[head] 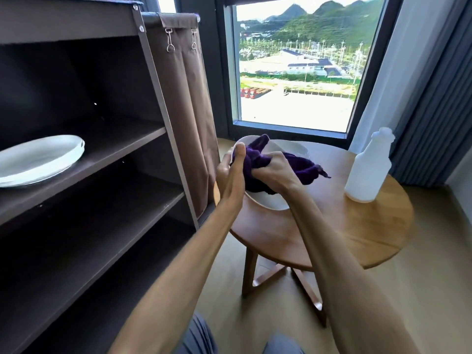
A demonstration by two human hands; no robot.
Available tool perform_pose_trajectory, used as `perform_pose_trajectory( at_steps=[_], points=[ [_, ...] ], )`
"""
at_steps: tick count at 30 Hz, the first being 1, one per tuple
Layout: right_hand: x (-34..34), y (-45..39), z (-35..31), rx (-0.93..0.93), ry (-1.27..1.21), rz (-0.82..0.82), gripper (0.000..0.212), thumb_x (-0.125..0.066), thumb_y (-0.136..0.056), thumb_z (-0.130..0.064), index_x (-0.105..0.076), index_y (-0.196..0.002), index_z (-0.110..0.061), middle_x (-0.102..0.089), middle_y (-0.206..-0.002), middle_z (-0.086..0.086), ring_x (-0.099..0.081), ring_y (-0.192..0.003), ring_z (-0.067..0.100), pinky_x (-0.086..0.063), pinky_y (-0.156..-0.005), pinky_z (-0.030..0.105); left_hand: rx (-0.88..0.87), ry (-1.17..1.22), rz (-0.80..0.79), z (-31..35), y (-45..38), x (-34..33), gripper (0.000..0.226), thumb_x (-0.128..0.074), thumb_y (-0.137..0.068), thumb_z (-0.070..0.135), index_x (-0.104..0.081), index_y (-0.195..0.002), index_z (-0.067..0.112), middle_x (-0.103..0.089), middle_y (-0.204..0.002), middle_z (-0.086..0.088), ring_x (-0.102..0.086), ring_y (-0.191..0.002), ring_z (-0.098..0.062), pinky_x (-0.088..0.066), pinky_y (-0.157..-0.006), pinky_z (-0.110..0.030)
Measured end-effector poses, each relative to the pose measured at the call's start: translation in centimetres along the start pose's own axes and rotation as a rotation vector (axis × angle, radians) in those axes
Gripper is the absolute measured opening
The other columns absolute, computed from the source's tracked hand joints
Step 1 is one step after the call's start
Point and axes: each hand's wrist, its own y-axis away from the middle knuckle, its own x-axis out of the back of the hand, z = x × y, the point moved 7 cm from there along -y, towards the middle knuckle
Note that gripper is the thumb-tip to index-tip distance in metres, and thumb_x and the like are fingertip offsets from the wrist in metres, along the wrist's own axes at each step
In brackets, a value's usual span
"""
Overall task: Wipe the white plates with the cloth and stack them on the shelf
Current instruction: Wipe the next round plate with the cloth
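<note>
My left hand (231,169) grips the left rim of a white plate (265,199), held tilted over the round wooden table (332,233). My right hand (277,172) holds a bunched purple cloth (304,167) against the plate's face, its loose end hanging to the right. Behind them another white plate (293,148) shows partly. A small stack of white plates (38,159) lies on the upper left shelf (115,152) of the dark brown rack.
A white spray bottle (367,167) stands on the table's right side. The rack's brown fabric cover (186,98) hangs between shelf and table. Lower shelves (102,213) lie below the plates. A window and grey curtains (434,98) are behind.
</note>
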Motion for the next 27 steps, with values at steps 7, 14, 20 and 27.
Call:
perform_pose_trajectory(
  at_steps=[7,14,20,27],
  points=[
    [-0.1,1.8,0.3,-0.061,0.366,-0.157,0.005,-0.069,-0.078,-0.009,-0.073,-0.081,-0.009,-0.07,-0.076,0.012,-0.066,-0.069,0.021,-0.05,-0.054,0.025,0.203,0.144,0.108,-2.9,0.6,0.9,0.021,-0.055,-0.088,0.041,-0.076,-0.089,0.038,-0.071,-0.113,-0.007,-0.068,-0.108,-0.026,-0.055,-0.101,-0.05],
    [3.3,2.1,6.4,-0.36,0.713,0.053,0.03,-0.071,-0.076,-0.024,-0.064,-0.104,-0.017,-0.066,-0.1,0.012,-0.064,-0.097,0.034,-0.051,-0.086,0.037,0.049,0.001,0.073,-2.1,0.8,0.7,0.022,-0.047,-0.102,0.048,-0.068,-0.106,0.043,-0.064,-0.112,0.007,-0.058,-0.109,-0.017,-0.053,-0.101,-0.05],
    [6.1,0.3,2.9,-0.081,0.524,0.538,0.019,-0.074,-0.076,-0.015,-0.066,-0.091,-0.005,-0.068,-0.089,0.017,-0.065,-0.085,0.039,-0.053,-0.077,0.04,0.06,-0.037,-0.118,-2.6,3.7,-2.2,0.052,-0.044,-0.099,0.054,-0.063,-0.135,0.023,-0.07,-0.12,-0.004,-0.065,-0.113,-0.024,-0.054,-0.102,-0.047],
    [1.6,-0.1,0.0,0.168,-0.154,0.232,0.017,-0.072,-0.068,-0.02,-0.059,-0.062,-0.011,-0.063,-0.063,0.014,-0.056,-0.061,0.02,-0.051,-0.063,0.048,0.03,-0.004,-0.045,0.8,2.2,-2.2,0.054,-0.032,-0.106,0.06,-0.065,-0.132,0.026,-0.07,-0.113,0.009,-0.063,-0.107,-0.005,-0.049,-0.093,-0.019]
  ],
)
